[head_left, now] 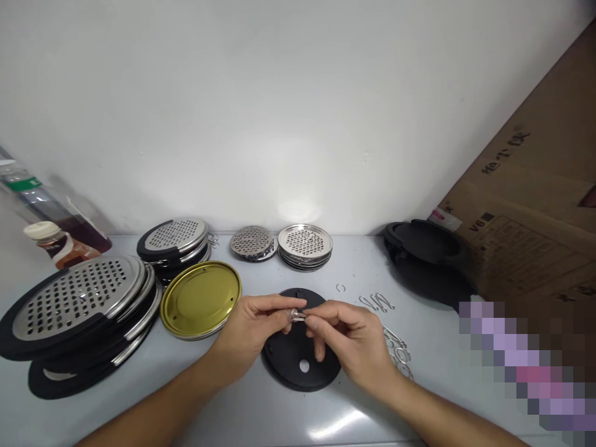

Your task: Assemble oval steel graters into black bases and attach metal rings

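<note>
Left-hand fingers [275, 302] and right-hand fingers [322, 327] pinch a small metal piece [298, 317] at lower centre; uneven pulling could flick it past the black disc [285, 365].

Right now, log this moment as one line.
left hand: pinching small metal piece | right hand: pinching same piece | beneath hands: black disc | left of hands: gold-coloured disc

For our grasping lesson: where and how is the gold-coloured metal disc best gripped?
Pinch the gold-coloured metal disc by its raised near rim, probably from the front: grater stacks crowd its left and back, the left hand its right.
</note>
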A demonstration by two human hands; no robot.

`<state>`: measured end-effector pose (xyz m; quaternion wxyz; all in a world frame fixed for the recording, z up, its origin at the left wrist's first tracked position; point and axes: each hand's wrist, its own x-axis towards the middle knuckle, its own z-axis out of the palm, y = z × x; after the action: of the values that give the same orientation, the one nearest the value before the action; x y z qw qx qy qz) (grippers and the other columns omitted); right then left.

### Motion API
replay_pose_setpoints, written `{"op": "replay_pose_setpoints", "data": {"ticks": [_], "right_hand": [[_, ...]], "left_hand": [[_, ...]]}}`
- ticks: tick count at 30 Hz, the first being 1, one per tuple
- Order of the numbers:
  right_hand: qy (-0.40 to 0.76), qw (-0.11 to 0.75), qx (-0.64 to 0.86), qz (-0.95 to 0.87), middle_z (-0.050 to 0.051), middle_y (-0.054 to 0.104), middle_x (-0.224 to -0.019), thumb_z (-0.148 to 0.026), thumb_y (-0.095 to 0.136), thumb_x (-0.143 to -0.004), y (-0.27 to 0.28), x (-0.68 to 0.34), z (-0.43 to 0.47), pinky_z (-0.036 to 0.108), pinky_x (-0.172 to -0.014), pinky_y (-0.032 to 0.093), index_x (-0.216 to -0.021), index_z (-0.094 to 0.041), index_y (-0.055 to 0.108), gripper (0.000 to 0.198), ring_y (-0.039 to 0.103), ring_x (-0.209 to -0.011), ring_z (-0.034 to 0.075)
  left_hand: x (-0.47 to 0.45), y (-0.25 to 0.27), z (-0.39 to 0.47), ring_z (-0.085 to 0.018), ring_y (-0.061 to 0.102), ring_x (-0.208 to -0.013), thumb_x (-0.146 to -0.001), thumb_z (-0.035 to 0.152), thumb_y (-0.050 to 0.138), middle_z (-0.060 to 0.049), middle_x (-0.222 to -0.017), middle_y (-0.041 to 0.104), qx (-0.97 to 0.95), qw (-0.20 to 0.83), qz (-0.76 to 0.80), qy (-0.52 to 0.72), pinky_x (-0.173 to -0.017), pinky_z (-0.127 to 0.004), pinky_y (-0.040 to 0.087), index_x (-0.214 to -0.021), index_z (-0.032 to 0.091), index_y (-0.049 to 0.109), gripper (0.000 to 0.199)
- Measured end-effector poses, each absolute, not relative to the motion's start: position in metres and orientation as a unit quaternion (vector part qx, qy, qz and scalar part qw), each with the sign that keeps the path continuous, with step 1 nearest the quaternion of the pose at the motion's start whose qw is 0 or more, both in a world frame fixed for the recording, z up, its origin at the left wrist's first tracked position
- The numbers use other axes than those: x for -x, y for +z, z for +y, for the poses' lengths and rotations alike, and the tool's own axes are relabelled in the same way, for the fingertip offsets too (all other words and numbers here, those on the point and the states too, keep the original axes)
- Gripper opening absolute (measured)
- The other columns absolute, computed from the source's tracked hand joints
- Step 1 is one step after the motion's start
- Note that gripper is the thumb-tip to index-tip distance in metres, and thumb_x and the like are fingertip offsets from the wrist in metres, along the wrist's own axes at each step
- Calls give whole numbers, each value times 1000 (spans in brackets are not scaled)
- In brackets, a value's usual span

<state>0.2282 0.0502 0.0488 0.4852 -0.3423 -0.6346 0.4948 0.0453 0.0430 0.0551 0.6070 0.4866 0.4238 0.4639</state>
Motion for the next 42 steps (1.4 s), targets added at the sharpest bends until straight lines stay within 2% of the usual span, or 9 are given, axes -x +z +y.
{"op": "replay_pose_setpoints", "data": {"ticks": [3, 5, 10, 13, 16, 19, 29, 38, 42], "right_hand": [[680, 413, 330, -509, -3, 64, -56, -39, 68, -83, 45, -224, 52, 18, -37, 45, -71, -16, 63, 26, 57, -36, 8], [751, 380, 315, -439, -3, 64, -57, -41, 72, -78, 44, -221, 54, 17, -31, 43, -70, -15, 60, 30, 55, -34, 8], [778, 345, 295, -434, -2, 65, -58, -40, 78, -72, 47, -222, 56, 19, -34, 47, -74, -15, 59, 32, 58, -37, 10], [671, 367, 319, -559, -1, 66, -61, -35, 72, -79, 52, -226, 51, 23, -46, 52, -81, -16, 64, 21, 64, -47, 12], [423, 443, 338, -714, 1, 68, -68, -23, 62, -87, 56, -231, 47, 25, -60, 53, -87, -18, 70, 9, 65, -61, 13], [282, 479, 286, -781, 6, 67, -85, -13, 58, -88, 59, -235, 48, 27, -66, 53, -95, -19, 70, 15, 64, -75, 15], [231, 444, 207, -841, 8, 64, -90, -1, 58, -85, 57, -243, 56, 25, -67, 54, -105, -14, 64, 24, 62, -79, 14], [130, 413, 213, -876, 8, 64, -90, -2, 60, -85, 55, -255, 63, 25, -65, 53, -107, -13, 63, 24, 62, -79, 14], [112, 399, 221, -883, 8, 65, -88, -5, 61, -86, 55, -255, 67, 25, -62, 52, -104, -13, 65, 20, 62, -75, 14]], "left_hand": [[-46, 53, 43, -9, 52, -64, -74, 27, 77, -1, -66, 64, -413, 667, 417, 459, -63, -20, 43, -90, 21, 79, 18], [-46, 51, 44, -9, 52, -64, -72, 27, 78, 0, -65, 64, -413, 659, 425, 463, -62, -19, 43, -88, 20, 79, 17], [-45, 52, 45, -11, 55, -69, -78, 32, 74, -1, -72, 68, -472, 619, 443, 444, -67, -22, 46, -94, 20, 76, 20], [-46, 58, 44, -11, 56, -68, -81, 31, 70, 0, -72, 67, -507, 603, 444, 427, -66, -21, 46, -89, 18, 73, 15], [-48, 63, 42, -9, 53, -64, -82, 27, 68, 2, -66, 60, -532, 584, 448, 418, -62, -19, 44, -84, 17, 69, 11], [-52, 63, 39, -10, 55, -68, -87, 27, 62, 2, -70, 59, -542, 580, 441, 418, -67, -20, 46, -86, 16, 64, 11], [-53, 61, 37, -9, 59, -71, -85, 19, 63, 1, -74, 65, -538, 582, 413, 450, -67, -18, 48, -90, 17, 68, 7], [-47, 58, 40, -14, 65, -77, -84, 18, 61, -1, -82, 70, -616, 424, 496, 440, -70, -23, 50, -91, 20, 69, 11], [-39, 55, 49, -14, 63, -72, -81, 18, 62, -1, -74, 68, -633, 399, 526, 405, -68, -24, 50, -86, 18, 69, 9]]}}
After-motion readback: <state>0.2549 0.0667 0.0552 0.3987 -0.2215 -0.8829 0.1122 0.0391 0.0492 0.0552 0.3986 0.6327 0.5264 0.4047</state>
